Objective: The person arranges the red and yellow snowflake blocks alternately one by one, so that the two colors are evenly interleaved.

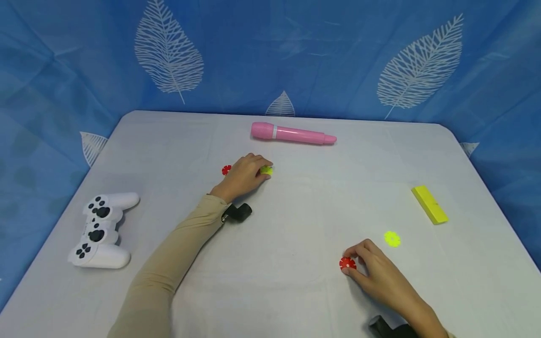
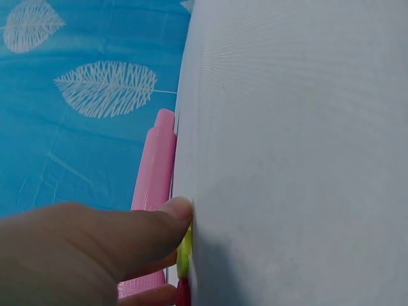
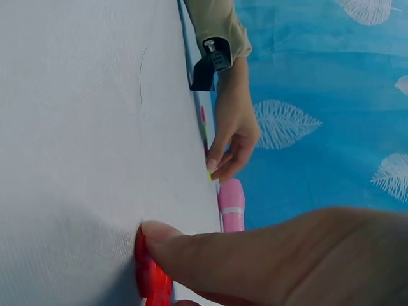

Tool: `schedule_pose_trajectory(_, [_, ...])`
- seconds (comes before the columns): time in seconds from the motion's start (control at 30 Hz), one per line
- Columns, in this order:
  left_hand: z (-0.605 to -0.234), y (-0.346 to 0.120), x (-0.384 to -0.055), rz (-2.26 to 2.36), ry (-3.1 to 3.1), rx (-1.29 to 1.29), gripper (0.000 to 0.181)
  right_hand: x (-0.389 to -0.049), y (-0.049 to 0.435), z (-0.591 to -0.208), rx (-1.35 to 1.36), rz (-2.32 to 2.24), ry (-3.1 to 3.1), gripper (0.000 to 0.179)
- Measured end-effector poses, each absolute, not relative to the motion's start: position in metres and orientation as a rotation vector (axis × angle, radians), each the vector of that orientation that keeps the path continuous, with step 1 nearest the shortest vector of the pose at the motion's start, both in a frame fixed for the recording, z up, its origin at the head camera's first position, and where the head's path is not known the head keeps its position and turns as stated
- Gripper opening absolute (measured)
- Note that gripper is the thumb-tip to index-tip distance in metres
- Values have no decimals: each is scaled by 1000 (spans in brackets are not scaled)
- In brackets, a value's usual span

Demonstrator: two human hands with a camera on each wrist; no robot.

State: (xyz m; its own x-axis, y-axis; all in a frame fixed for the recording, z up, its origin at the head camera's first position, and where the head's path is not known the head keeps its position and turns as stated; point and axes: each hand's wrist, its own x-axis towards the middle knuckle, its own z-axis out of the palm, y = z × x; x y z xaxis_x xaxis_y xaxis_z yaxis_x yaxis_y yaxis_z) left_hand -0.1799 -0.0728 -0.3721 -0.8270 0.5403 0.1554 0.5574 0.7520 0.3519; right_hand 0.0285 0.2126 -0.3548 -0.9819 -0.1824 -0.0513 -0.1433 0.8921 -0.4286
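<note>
My left hand (image 1: 245,173) pinches a yellow-green notched disc (image 1: 266,170) between thumb and fingers, low over the far middle of the table. Just behind that hand a red notched disc (image 1: 226,169) shows, partly covered by it. Nearer the front, on the right side, my right hand (image 1: 376,277) grips another red notched disc (image 1: 348,264) by its edges, thumb on one side and fingers on the other. In the right wrist view this red piece (image 3: 150,274) stands out past the thumb. A loose yellow notched disc (image 1: 392,239) lies flat beyond the right hand.
A pink microphone-shaped toy (image 1: 293,134) lies along the back of the white table (image 1: 287,263). To the left rests a white game controller (image 1: 103,230). A yellow block (image 1: 429,204) lies at the right. Blue leaf-patterned cloth (image 1: 329,56) hangs behind the table.
</note>
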Motion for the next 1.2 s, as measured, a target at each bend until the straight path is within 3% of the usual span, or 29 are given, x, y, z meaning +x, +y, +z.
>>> schedule_pose_trajectory(0.6, [-373,-72,-179,-588,-2875,-922,33,30,211,-356,-189,-674,2956,24])
schedule_pose_trajectory(1.2, [-373,-72,-179,-574,-2872,-927,32,32,211,-356,-291,-844,2919,26])
